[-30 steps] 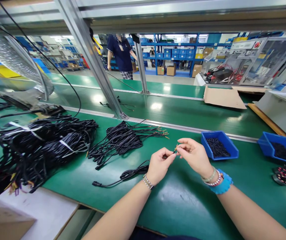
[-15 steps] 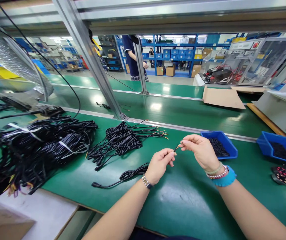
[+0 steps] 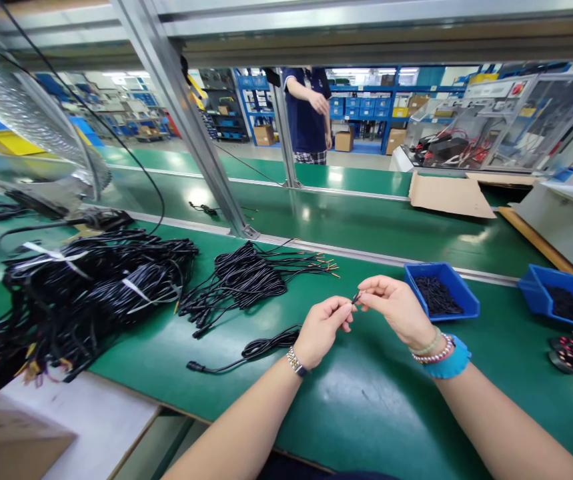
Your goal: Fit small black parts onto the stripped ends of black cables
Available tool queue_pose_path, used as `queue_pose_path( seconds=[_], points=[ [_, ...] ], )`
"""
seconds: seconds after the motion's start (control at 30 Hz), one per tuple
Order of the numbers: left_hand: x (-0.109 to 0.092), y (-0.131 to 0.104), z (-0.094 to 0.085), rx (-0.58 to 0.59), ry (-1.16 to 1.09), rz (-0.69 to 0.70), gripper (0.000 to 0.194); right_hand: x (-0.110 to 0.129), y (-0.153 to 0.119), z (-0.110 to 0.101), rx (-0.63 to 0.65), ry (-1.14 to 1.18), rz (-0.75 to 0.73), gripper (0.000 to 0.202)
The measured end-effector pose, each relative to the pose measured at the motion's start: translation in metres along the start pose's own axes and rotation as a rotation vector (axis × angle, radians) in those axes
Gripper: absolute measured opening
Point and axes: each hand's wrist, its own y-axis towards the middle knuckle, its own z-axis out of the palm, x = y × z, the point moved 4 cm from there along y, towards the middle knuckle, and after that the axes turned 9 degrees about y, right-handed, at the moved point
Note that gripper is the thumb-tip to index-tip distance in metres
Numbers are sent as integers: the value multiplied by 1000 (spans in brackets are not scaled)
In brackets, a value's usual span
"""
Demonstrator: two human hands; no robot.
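Observation:
My left hand (image 3: pixel 320 331) pinches a black cable (image 3: pixel 266 347) close to its end. That cable lies coiled on the green bench to the left of the wrist, with a black connector (image 3: pixel 196 367) at its other end. My right hand (image 3: pixel 395 308) is closed in a pinch at the same cable end, thumb and forefinger meeting a small black piece (image 3: pixel 357 297) there. The fingers hide most of this piece, and its exact shape cannot be made out. Beyond the left hand lies a bundle of black cables (image 3: pixel 249 277) with orange-tipped wire ends.
A blue bin (image 3: pixel 471 308) of short black pieces stands beyond my right hand; a second blue bin (image 3: pixel 531 293) is farther right, near red-and-black round parts (image 3: pixel 569 357). A large tied cable heap (image 3: pixel 101 287) covers the left. A metal post (image 3: pixel 201 140) rises behind. Across the bench stands a person (image 3: pixel 309 117).
The right fingertips have come slightly closer to the left ones. Coloured wire strands seen between the hands before are now hidden by something black. The person behind has moved right.

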Motion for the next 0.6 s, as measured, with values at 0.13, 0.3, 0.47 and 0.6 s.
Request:
queue_pose_path(
  seconds=[0.13,0.3,0.47,0.6],
  points=[
    [-4,-1,-2,-6,20,74,20,3,4,-3,100,-22,32,32],
    [-12,-2,-5,5,47,102,23,-13,54,1,207,-362,-39,22],
    [-19,-4,-6,26,32,150,21,-68,109,68,473,-962,-220,24],
    [-16,-2,-7,72,137,165,22,-89,127,113,482,-1103,-300,27]
  ],
)
